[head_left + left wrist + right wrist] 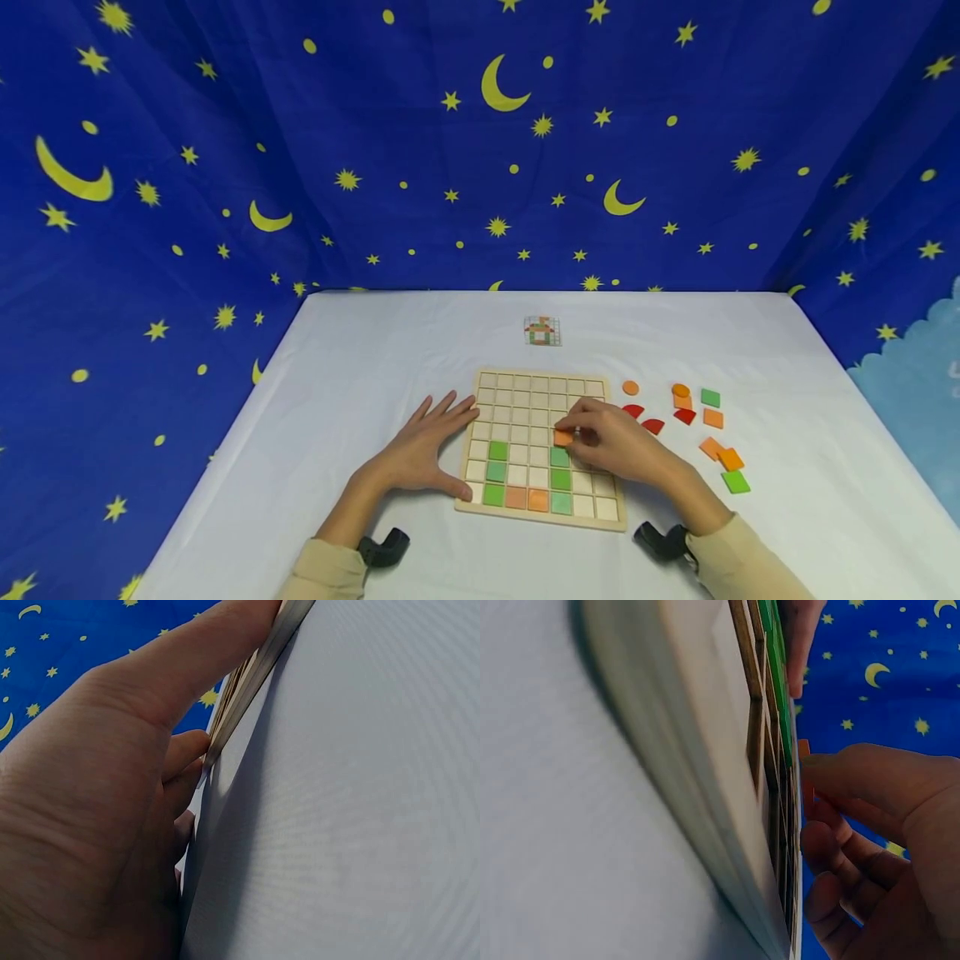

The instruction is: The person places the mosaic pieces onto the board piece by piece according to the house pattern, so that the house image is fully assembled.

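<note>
A wooden grid board (pixel 540 520) lies on the table in the head view. Three green tiles (pixel 497 451) stand in a column toward its left, and three more green tiles (pixel 560 479) form one farther right. Between the columns, two orange tiles (pixel 527 498) fill cells of the bottom row. My right hand (pixel 622 442) pinches an orange square tile (pixel 562 437) just above the right column; the right wrist view shows this tile (pixel 805 754) on edge between thumb and fingers. With fingers spread, my left hand (pixel 416 452) touches the board's left edge by thumb and fingertips.
Right of the board lie loose pieces: orange squares (pixel 713 418), green squares (pixel 736 482), orange discs (pixel 631 387) and red quarter-circles (pixel 653 427). A small pattern card (pixel 542 331) lies behind the board. Blue star-and-moon cloth (pixel 420 133) hangs behind and beside the white table (pixel 360 350).
</note>
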A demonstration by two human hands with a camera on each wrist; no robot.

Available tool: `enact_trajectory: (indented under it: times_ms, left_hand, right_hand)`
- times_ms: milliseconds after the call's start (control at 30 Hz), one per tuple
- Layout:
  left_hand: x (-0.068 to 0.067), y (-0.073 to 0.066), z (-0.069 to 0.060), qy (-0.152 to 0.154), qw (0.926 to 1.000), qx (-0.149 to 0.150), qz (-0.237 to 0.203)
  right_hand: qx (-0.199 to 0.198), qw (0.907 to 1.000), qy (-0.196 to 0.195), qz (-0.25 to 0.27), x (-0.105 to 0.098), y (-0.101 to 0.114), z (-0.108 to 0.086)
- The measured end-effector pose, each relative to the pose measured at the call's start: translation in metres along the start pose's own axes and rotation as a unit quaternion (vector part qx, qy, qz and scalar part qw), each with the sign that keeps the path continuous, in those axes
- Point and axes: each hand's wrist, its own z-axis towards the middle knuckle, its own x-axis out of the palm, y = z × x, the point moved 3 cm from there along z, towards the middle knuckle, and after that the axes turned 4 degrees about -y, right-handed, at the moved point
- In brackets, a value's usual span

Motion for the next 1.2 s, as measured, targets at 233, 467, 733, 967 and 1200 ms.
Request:
enact_trajectory:
  times_ms: [233, 467, 733, 967, 1200]
  left_hand:
    - [0.000, 0.000, 0.000, 0.001, 1.0000, -0.002, -0.001]
    - [-0.001, 0.000, 0.000, 0.000, 1.0000, -0.001, 0.005]
    - [-0.002, 0.000, 0.000, 0.001, 1.0000, 0.000, 0.005]
    - [0.000, 0.001, 0.001, 0.000, 1.0000, -0.002, 0.004]
    - [0.001, 0.001, 0.000, -0.001, 1.0000, -0.002, 0.003]
  right_hand:
    - [-0.010, 0.9999, 0.004, 0.005, 0.005, -0.001, 0.004]
    - [-0.006, 1.0000, 0.002, 0.002, 0.006, -0.002, 0.004]
    - [0.003, 0.9999, -0.013, -0.007, 0.003, -0.002, 0.000]
    - [0.023, 0.9996, -0.020, -0.001, -0.005, -0.006, -0.003]
    - [0.041, 0.9989, -0.023, -0.007, -0.017, -0.018, -0.012]
